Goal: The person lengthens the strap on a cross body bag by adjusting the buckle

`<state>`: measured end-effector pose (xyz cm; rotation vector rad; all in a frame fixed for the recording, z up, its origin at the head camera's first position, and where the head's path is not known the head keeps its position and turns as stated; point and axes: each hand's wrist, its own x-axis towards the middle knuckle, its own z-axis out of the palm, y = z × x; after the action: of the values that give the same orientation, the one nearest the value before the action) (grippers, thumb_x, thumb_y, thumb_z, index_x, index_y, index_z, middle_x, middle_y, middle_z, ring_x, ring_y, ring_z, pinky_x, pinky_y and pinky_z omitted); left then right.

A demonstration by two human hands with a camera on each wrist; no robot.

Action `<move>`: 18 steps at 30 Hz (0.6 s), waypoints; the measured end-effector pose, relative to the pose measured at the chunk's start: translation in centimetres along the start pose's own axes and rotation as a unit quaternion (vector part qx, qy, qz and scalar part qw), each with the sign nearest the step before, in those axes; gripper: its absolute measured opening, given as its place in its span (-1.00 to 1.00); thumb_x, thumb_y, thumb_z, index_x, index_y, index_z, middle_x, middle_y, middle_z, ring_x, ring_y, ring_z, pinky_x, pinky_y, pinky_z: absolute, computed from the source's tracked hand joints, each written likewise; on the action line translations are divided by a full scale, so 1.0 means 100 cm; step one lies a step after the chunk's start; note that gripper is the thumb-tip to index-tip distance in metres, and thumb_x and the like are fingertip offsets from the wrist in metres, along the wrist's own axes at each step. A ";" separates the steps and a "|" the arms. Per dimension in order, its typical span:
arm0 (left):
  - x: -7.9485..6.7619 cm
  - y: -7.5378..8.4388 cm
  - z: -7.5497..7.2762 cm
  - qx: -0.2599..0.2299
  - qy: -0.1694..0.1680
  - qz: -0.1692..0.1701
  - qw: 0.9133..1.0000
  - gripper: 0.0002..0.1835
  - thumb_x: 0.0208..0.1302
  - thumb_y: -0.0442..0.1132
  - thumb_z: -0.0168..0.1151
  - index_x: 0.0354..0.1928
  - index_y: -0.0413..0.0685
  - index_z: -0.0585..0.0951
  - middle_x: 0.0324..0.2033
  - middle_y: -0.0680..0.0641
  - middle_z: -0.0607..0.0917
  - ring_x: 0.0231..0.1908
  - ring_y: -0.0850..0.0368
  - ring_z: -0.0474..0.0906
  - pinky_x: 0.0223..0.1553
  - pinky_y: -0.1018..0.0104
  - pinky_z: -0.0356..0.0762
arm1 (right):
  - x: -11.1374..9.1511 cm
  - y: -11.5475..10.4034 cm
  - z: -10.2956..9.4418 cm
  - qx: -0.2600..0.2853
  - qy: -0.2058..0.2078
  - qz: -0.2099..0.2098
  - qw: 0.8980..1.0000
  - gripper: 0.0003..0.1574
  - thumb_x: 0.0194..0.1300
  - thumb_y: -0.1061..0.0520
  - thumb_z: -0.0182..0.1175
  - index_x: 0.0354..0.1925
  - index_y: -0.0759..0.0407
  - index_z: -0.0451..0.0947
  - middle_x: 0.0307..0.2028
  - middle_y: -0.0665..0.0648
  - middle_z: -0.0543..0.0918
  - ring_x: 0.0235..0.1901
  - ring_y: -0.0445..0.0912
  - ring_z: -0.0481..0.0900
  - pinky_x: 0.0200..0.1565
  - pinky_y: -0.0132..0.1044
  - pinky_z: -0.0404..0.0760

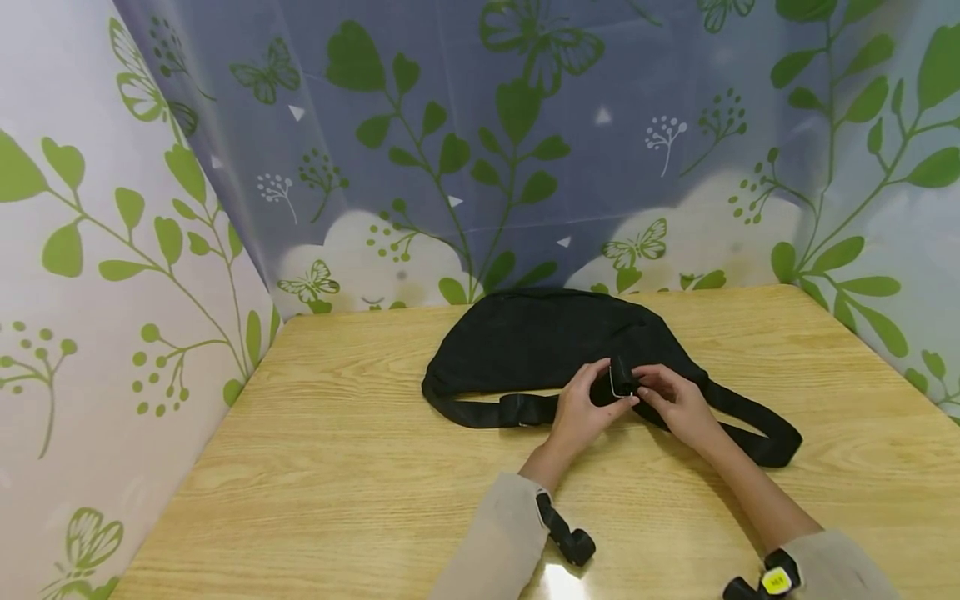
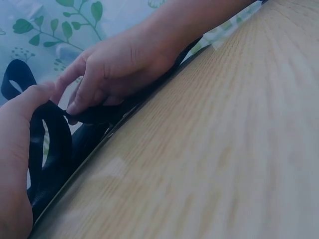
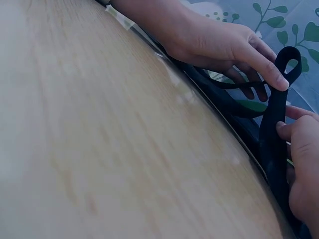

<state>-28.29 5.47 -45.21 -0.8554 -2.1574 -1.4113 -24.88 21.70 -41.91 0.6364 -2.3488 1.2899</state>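
Observation:
A black sling bag (image 1: pixel 540 337) lies on the table, its flat body toward the back wall and its strap (image 1: pixel 750 408) curving round the front. Both hands meet over the strap in front of the bag. My left hand (image 1: pixel 587 408) pinches the strap between thumb and fingers beside a thin, light-coloured buckle edge (image 1: pixel 613 383). Above those fingertips a strap loop (image 3: pixel 294 59) stands up in the right wrist view. My right hand (image 1: pixel 678 408) pinches the strap just right of the buckle, its fingertips close to the left hand's. The fingers partly hide the buckle.
The wooden table (image 1: pixel 322 467) has its back edge against a patterned cloth backdrop (image 1: pixel 450 150). Left of the hands, a black strap slider (image 1: pixel 522 409) sits on the strap. Each wrist wears a black camera band (image 1: pixel 558 525).

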 end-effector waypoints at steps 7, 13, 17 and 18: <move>0.000 0.001 -0.001 0.016 0.029 0.031 0.999 -0.40 -0.06 -0.19 0.47 0.08 -0.15 0.48 -0.13 -0.05 0.57 -0.06 0.21 0.48 -0.01 0.42 0.35 | 0.000 0.026 0.004 0.010 0.010 -0.017 1.000 -0.67 0.13 0.57 0.09 -0.10 0.43 0.48 -0.33 0.28 0.58 -0.35 0.02 0.56 -0.31 -0.56 0.44; 0.000 0.000 -0.001 0.006 0.049 0.041 0.998 -0.39 -0.06 -0.20 0.46 0.09 -0.11 0.48 -0.13 -0.05 0.56 -0.07 0.16 0.49 -0.04 0.43 0.37 | -0.001 0.043 0.005 -0.049 0.003 -0.007 0.999 -0.67 0.15 0.49 0.14 -0.10 0.30 0.53 -0.35 0.17 0.60 -0.41 -0.03 0.54 -0.35 -0.38 0.49; 0.001 -0.001 -0.001 -0.003 0.069 0.047 0.996 -0.40 -0.05 -0.20 0.46 0.09 -0.08 0.47 -0.15 -0.06 0.56 -0.10 0.10 0.50 -0.07 0.39 0.41 | -0.002 0.044 0.005 -0.083 0.001 0.003 0.997 -0.66 0.14 0.49 0.15 -0.11 0.26 0.54 -0.36 0.16 0.60 -0.40 0.00 0.54 -0.36 -0.22 0.51; 0.001 -0.001 -0.001 -0.002 0.075 0.049 0.996 -0.40 -0.05 -0.20 0.46 0.09 -0.08 0.47 -0.15 -0.06 0.56 -0.10 0.10 0.50 -0.08 0.37 0.42 | -0.002 0.044 0.005 -0.091 0.002 0.004 0.996 -0.67 0.14 0.49 0.15 -0.12 0.26 0.55 -0.36 0.17 0.60 -0.40 0.01 0.55 -0.36 -0.19 0.52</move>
<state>-28.48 5.41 -45.20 -0.8190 -1.9748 -1.3861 -27.24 23.43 -45.25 0.5655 -2.4324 1.0639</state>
